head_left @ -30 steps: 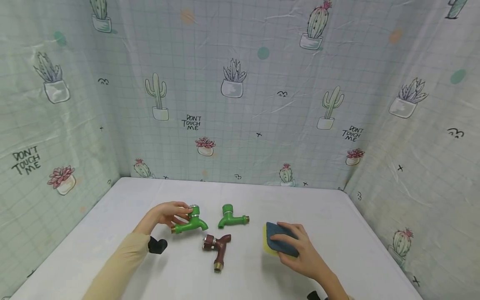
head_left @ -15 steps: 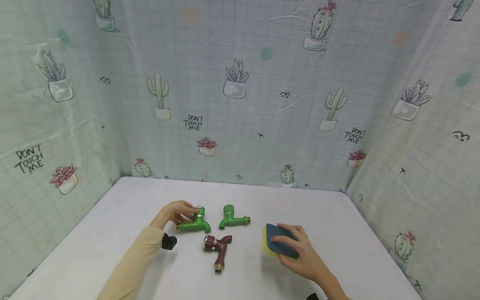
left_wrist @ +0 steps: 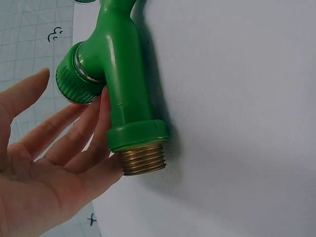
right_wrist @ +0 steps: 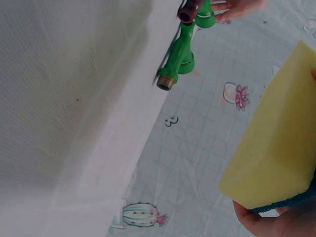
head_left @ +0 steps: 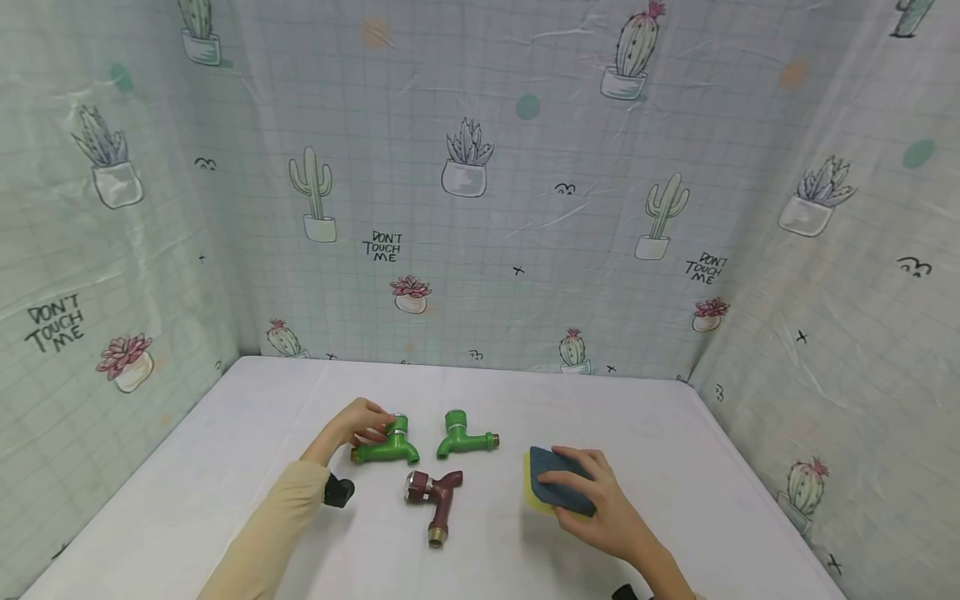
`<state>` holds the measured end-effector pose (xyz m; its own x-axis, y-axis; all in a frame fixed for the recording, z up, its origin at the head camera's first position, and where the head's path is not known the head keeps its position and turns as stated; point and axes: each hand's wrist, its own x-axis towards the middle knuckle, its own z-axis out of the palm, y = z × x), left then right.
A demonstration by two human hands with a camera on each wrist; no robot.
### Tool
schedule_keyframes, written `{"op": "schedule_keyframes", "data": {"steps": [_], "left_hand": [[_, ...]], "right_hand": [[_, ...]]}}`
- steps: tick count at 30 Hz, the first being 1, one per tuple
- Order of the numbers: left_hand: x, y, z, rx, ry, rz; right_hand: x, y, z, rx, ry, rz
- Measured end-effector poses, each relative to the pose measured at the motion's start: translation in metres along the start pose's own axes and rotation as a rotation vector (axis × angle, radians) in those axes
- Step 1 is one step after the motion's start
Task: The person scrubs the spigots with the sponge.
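Note:
In the head view, my left hand [head_left: 362,422] is at the left green tap [head_left: 390,450], which lies on the white table. Up close in the left wrist view, the fingers [left_wrist: 74,136] run behind the green tap [left_wrist: 126,79], touching its body, while the thumb stands off the ribbed knob. The tap's brass threaded end faces the wrist. My right hand [head_left: 607,508] grips a sponge [head_left: 558,482], blue scouring side up, above the table at right. Its thick yellow foam [right_wrist: 276,133] fills the right side of the right wrist view.
A second green tap [head_left: 467,435] lies to the right of the first, brass end pointing right. Nearer the front is a brown tap [head_left: 438,504], brass end toward me. Cactus-printed sheets [head_left: 480,225] enclose the white table [head_left: 600,408] at the back and sides.
My left hand and the left green tap have shifted slightly right, toward the other green tap. The right hand keeps the sponge in nearly the same place.

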<state>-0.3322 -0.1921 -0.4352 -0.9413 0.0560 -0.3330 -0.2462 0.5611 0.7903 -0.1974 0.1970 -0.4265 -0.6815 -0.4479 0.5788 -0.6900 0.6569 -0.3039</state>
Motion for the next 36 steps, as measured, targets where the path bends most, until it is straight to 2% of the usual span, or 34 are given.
{"op": "schedule_keyframes", "data": {"steps": [5,14,17,21,25,30,32,36], "left_hand": [[-0.002,0.0,0.001,-0.024,0.011,-0.005],[-0.013,-0.002,-0.007,-0.089,0.005,0.049],[-0.02,0.0,-0.009,-0.107,0.031,0.078],[-0.027,0.009,-0.004,-0.111,0.116,0.136],[-0.03,0.025,0.012,-0.046,0.231,0.241],[-0.028,0.042,0.042,0.131,0.354,0.47],[-0.027,0.047,0.054,0.188,0.365,0.543],[-0.022,0.054,0.072,0.34,0.319,0.66]], "right_hand": [[0.0,0.0,0.0,0.003,-0.009,0.009],[-0.001,0.001,0.0,-0.001,-0.018,0.032],[-0.003,0.002,-0.001,-0.007,-0.018,0.037],[-0.005,0.004,-0.002,-0.013,-0.024,0.048],[-0.005,0.004,-0.003,-0.008,-0.033,0.057],[-0.004,0.003,-0.002,0.008,-0.036,0.069],[-0.004,0.002,-0.002,0.007,-0.038,0.074],[-0.003,0.003,-0.001,0.004,-0.047,0.083]]}}
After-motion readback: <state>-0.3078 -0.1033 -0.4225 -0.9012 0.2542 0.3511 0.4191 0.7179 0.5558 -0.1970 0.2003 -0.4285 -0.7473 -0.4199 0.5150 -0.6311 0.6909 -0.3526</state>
